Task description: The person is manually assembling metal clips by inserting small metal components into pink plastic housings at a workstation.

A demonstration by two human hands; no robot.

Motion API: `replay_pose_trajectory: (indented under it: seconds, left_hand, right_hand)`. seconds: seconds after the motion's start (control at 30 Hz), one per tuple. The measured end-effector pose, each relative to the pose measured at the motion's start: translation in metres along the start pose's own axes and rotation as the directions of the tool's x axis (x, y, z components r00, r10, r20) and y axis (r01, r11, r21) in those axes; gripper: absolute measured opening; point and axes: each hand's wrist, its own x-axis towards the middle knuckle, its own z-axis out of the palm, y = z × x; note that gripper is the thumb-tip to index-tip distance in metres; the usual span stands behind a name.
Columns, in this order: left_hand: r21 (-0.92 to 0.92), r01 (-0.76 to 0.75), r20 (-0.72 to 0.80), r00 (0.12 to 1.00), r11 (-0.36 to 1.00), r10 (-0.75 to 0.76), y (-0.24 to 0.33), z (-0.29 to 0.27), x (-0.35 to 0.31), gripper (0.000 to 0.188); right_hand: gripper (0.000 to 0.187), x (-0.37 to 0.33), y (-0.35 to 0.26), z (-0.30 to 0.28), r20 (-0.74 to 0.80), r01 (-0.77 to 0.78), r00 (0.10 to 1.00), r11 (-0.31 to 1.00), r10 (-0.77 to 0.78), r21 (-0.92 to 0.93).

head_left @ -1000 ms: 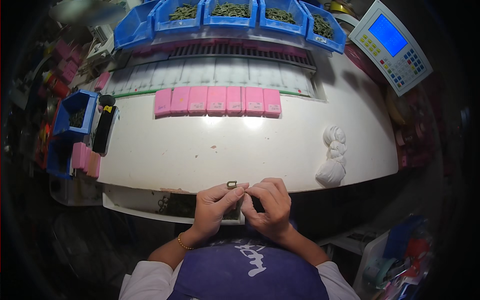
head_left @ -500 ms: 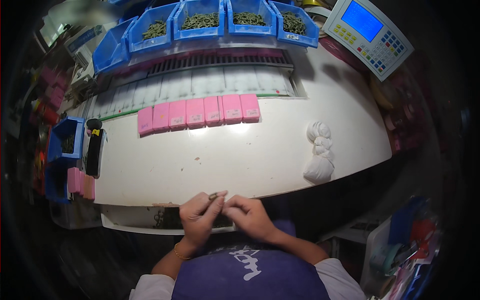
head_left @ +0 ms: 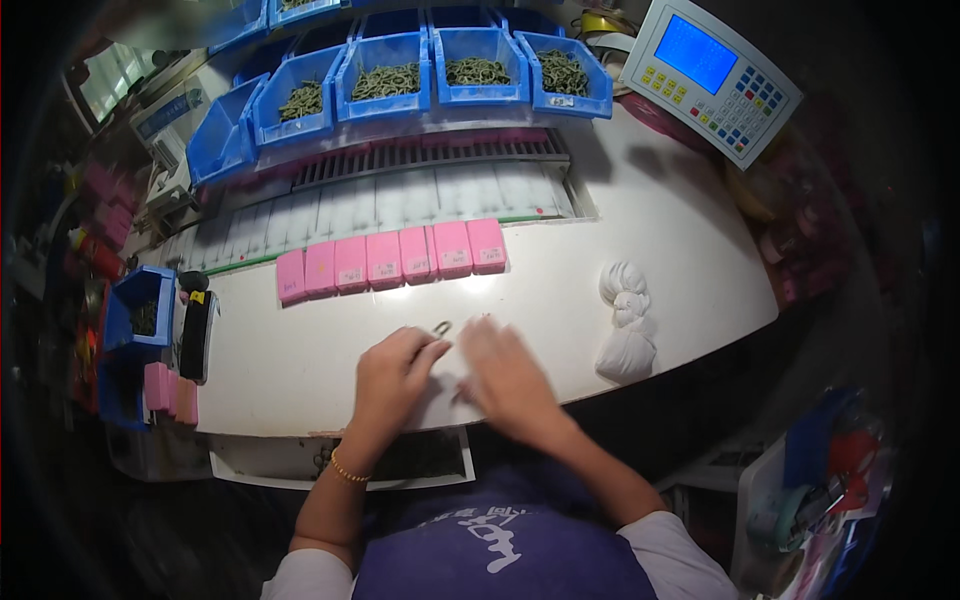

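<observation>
My left hand (head_left: pixel 393 372) is above the table's near edge, thumb and fingertips pinched on a small olive-green curled piece (head_left: pixel 442 328), loop-shaped. My right hand (head_left: pixel 508 382) is just beside it, palm down over the white table, fingers stretched out and blurred by motion; nothing shows in it. Beyond the hands stands a row of pink blocks (head_left: pixel 385 262) with small labels. Similar greenish curled pieces fill several blue bins (head_left: pixel 383 103) at the back.
A knotted white cloth bundle (head_left: pixel 627 325) lies to the right. At the back right stands a scale display (head_left: pixel 715 80) with a keypad. Below the near edge is an open white drawer (head_left: pixel 240 458). A black object (head_left: pixel 196 340) and a blue bin (head_left: pixel 120 310) are on the left.
Both hands have moved forward from the table edge over the tabletop. The right hand has come away from the left and straightened its fingers. The curled piece stays in my left hand.
</observation>
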Motion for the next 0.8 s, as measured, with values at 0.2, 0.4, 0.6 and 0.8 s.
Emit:
replay_pose_trajectory:
  seconds: [0.2,0.4,0.6,0.8]
  left_hand:
    - [0.315,-0.188,0.267,0.958,0.93,0.103,0.009,0.057,0.064,0.028]
    - [0.508,-0.332,0.098,0.939,0.795,0.33,-0.022,0.062,0.131,0.06]
    - [0.436,-0.34,0.179,0.94,0.833,0.29,-0.001,0.032,0.129,0.077]
    - [0.094,-0.352,0.321,0.896,0.931,0.307,0.028,-0.012,0.013,0.077]
  right_hand:
    - [0.029,-0.038,-0.057,0.038,0.126,0.344,0.904,0.869,-0.409,0.354]
    - [0.023,-0.046,-0.062,0.037,-0.091,0.377,0.917,0.767,-0.388,0.519]
    - [0.016,-0.036,-0.043,-0.002,-0.197,0.142,0.98,0.777,-0.024,0.613]
    - [0.039,-0.024,-0.03,-0.021,0.11,-0.186,0.838,0.091,0.534,0.978]
